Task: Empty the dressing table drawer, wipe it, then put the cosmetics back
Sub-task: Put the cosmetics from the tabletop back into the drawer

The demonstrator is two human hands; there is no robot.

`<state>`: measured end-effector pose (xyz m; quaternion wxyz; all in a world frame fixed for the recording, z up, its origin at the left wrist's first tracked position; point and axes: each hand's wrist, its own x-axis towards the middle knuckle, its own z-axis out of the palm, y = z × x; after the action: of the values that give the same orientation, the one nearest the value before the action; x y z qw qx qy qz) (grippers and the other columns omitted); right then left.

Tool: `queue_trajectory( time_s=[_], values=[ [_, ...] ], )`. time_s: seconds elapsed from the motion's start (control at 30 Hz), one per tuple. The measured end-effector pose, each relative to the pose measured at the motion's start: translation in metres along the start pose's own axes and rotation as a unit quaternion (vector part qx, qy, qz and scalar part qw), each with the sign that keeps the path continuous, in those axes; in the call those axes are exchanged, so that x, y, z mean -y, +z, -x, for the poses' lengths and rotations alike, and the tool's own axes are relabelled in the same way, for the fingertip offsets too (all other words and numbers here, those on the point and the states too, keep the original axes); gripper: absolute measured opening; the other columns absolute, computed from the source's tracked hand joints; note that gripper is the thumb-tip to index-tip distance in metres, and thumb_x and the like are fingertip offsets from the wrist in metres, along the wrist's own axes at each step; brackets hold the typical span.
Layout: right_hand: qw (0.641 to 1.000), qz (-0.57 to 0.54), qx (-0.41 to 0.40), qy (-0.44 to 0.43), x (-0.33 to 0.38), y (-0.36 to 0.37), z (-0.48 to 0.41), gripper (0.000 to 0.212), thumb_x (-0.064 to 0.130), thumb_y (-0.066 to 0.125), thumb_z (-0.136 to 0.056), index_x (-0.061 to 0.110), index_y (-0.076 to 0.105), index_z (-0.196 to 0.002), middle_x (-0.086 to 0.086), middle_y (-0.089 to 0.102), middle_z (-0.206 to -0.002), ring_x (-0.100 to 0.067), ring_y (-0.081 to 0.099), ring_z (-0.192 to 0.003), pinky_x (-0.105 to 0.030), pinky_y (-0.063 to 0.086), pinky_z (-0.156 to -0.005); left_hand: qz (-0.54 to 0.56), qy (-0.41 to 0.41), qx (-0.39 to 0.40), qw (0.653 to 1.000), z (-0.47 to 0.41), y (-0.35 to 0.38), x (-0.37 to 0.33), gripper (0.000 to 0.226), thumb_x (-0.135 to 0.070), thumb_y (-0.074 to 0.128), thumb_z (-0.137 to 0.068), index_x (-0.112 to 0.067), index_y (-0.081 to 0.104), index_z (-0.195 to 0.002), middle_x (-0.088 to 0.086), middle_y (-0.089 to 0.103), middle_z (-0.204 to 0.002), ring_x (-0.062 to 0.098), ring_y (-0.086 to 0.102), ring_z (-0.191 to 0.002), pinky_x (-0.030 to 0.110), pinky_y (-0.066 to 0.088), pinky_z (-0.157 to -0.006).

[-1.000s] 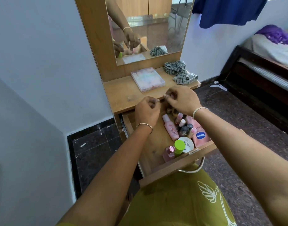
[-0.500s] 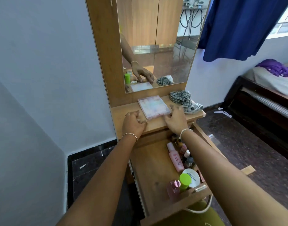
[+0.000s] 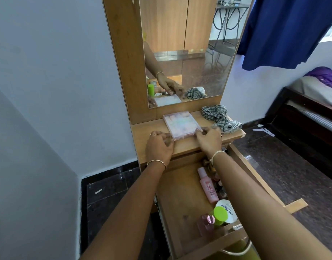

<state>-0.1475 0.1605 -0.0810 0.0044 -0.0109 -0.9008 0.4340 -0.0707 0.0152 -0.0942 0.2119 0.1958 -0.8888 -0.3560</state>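
A flat pink makeup palette (image 3: pixel 181 123) lies on the dressing table top (image 3: pixel 187 145) below the mirror. My left hand (image 3: pixel 159 146) grips its near left corner and my right hand (image 3: pixel 209 140) grips its near right corner. The drawer (image 3: pixel 177 199) stands pulled out below my arms. Along its right side lie a pink spray bottle (image 3: pixel 208 185), a white nail polish remover tub (image 3: pixel 229 210), a green-capped bottle (image 3: pixel 220 215), a pink perfume bottle (image 3: pixel 206 225) and small nail polish bottles, partly hidden by my right forearm.
A checked cloth (image 3: pixel 219 117) lies crumpled on the table top to the right of the palette. The mirror (image 3: pixel 182 53) rises behind. A white wall is at the left, dark floor tiles (image 3: pixel 285 177) and a bed (image 3: pixel 315 102) at the right.
Both hands rose from the drawer to the table top and took hold of the palette's near corners. The view tilted upward.
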Motion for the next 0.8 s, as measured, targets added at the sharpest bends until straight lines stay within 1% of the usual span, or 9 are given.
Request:
queue_trajectory(
  time_s=[0.1, 0.2, 0.33, 0.43, 0.53, 0.6, 0.67, 0.73, 0.8],
  values=[
    [0.998, -0.066, 0.016, 0.014, 0.003, -0.003, -0.001, 0.034, 0.041, 0.058, -0.088, 0.013, 0.073, -0.101, -0.012, 0.059, -0.123, -0.027, 0.054, -0.115, -0.036, 0.039, -0.105, 0.015, -0.011, 0.007, 1.0, 0.0, -0.001, -0.001, 0.037, -0.029, 0.068, -0.085, -0.012, 0.065, -0.118, 0.001, 0.057, -0.119, 0.011, 0.06, -0.095, 0.022, 0.05, -0.087],
    [0.984, -0.17, 0.032, 0.048, 0.007, -0.009, 0.003, 0.017, 0.03, 0.061, -0.089, 0.016, 0.069, -0.091, 0.001, 0.066, -0.095, -0.017, 0.058, -0.096, -0.03, 0.045, -0.088, 0.034, -0.022, 0.014, 0.999, 0.0, -0.004, -0.004, 0.034, -0.02, 0.068, -0.086, -0.009, 0.064, -0.117, 0.0, 0.058, -0.115, 0.002, 0.053, -0.078, 0.013, 0.044, -0.081],
    [0.966, -0.247, 0.038, 0.064, 0.018, -0.013, 0.009, 0.012, 0.024, 0.064, -0.089, 0.014, 0.06, -0.085, -0.004, 0.066, -0.095, -0.017, 0.062, -0.084, -0.033, 0.052, -0.081, 0.061, -0.041, 0.028, 0.997, -0.002, -0.011, -0.009, 0.026, -0.018, 0.066, -0.085, -0.009, 0.068, -0.11, 0.009, 0.061, -0.112, 0.009, 0.055, -0.084, 0.014, 0.04, -0.083],
    [0.941, -0.316, 0.052, 0.108, 0.027, -0.016, 0.017, 0.019, 0.016, 0.065, -0.09, 0.015, 0.048, -0.08, -0.013, 0.063, -0.098, -0.019, 0.067, -0.073, -0.022, 0.057, -0.064, 0.096, -0.061, 0.04, 0.993, 0.002, -0.018, -0.016, 0.031, -0.019, 0.066, -0.086, -0.01, 0.066, -0.116, 0.008, 0.059, -0.115, 0.009, 0.054, -0.079, 0.017, 0.042, -0.077],
    [0.916, -0.373, 0.045, 0.14, 0.033, -0.027, 0.025, 0.022, 0.007, 0.063, -0.088, 0.014, 0.045, -0.079, -0.014, 0.059, -0.094, -0.019, 0.066, -0.067, -0.022, 0.057, -0.06, 0.109, -0.064, 0.052, 0.991, 0.013, -0.022, -0.018, 0.037, -0.02, 0.067, -0.086, -0.013, 0.062, -0.122, 0.004, 0.056, -0.106, 0.006, 0.051, -0.074, 0.018, 0.041, -0.077],
    [0.913, -0.379, 0.05, 0.144, 0.034, -0.036, 0.031, 0.021, 0.006, 0.064, -0.088, 0.013, 0.045, -0.082, -0.011, 0.059, -0.087, -0.016, 0.065, -0.061, -0.022, 0.057, -0.06, 0.132, -0.066, 0.057, 0.987, 0.024, -0.026, -0.021, 0.041, -0.021, 0.067, -0.086, -0.015, 0.06, -0.126, 0.003, 0.059, -0.113, 0.006, 0.054, -0.081, 0.016, 0.043, -0.077],
    [0.917, -0.371, 0.063, 0.133, 0.031, -0.045, 0.038, 0.019, 0.006, 0.064, -0.087, 0.011, 0.047, -0.085, -0.011, 0.058, -0.085, -0.017, 0.065, -0.063, -0.022, 0.058, -0.061, 0.189, -0.082, 0.061, 0.977, 0.036, -0.031, -0.026, 0.048, -0.023, 0.069, -0.085, -0.014, 0.055, -0.131, 0.0, 0.061, -0.123, 0.009, 0.058, -0.099, 0.014, 0.046, -0.082],
    [0.916, -0.373, 0.077, 0.123, 0.028, -0.056, 0.049, 0.016, 0.005, 0.065, -0.087, 0.01, 0.049, -0.086, -0.01, 0.058, -0.088, -0.017, 0.064, -0.066, -0.023, 0.059, -0.064, 0.264, -0.113, 0.059, 0.956, 0.046, -0.035, -0.034, 0.054, -0.025, 0.07, -0.084, -0.012, 0.053, -0.133, 0.0, 0.06, -0.126, 0.013, 0.058, -0.111, 0.024, 0.047, -0.097],
    [0.913, -0.379, 0.093, 0.119, 0.023, -0.066, 0.062, 0.016, 0.005, 0.065, -0.087, 0.009, 0.05, -0.086, -0.01, 0.057, -0.09, -0.017, 0.063, -0.067, -0.022, 0.059, -0.062, 0.329, -0.146, 0.054, 0.932, 0.056, -0.038, -0.038, 0.055, -0.028, 0.071, -0.083, -0.011, 0.053, -0.132, 0.001, 0.062, -0.125, 0.015, 0.059, -0.112, 0.035, 0.047, -0.102]
  ],
)
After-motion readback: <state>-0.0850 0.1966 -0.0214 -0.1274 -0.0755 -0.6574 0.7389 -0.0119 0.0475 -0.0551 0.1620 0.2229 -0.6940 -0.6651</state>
